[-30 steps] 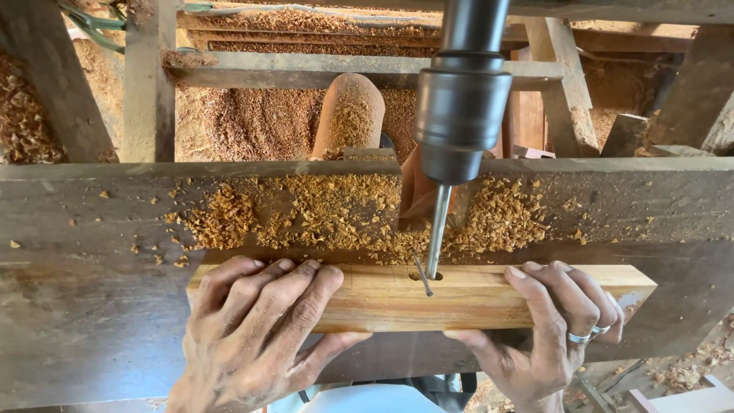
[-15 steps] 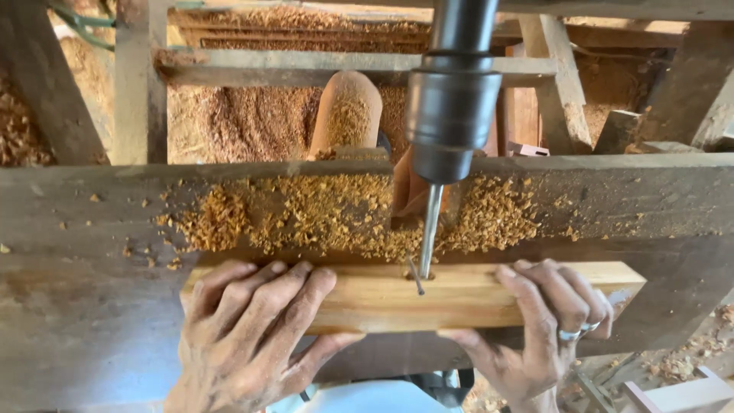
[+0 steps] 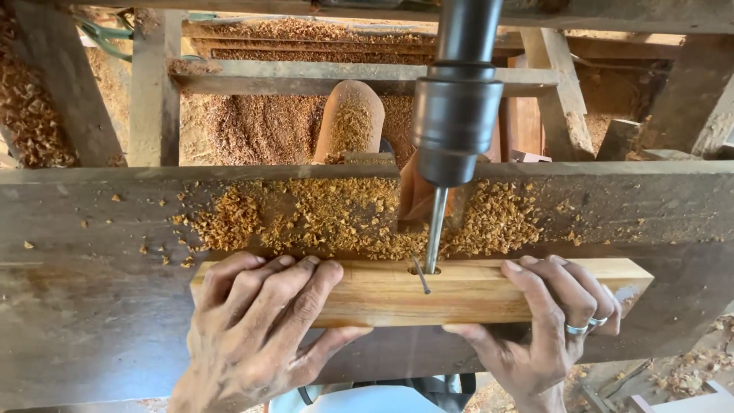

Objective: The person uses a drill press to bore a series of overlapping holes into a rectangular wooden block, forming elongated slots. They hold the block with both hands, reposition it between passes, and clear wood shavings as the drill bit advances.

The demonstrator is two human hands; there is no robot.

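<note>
Long yellow wood block (image 3: pixel 428 292) lies on grey plank table (image 3: pixel 92 252), under silver drill bit (image 3: pixel 434 229). Your left hand (image 3: pixel 256 329) and right hand (image 3: pixel 547 321) press flat on block, fingers spread. Bit could grab block, spin it, hurt fingers nearby. Shavings could make it slide. Count: one block, one bit, one hole, two hands, two rings.

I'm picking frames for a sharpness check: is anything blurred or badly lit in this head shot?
Head view: hands and wooden block sharp in even daylight; left hand and right hand throw soft shadows; drill chuck close, slightly soft, with a dull sheen; sawdust crisp; the top right background is brightly sunlit.
</note>
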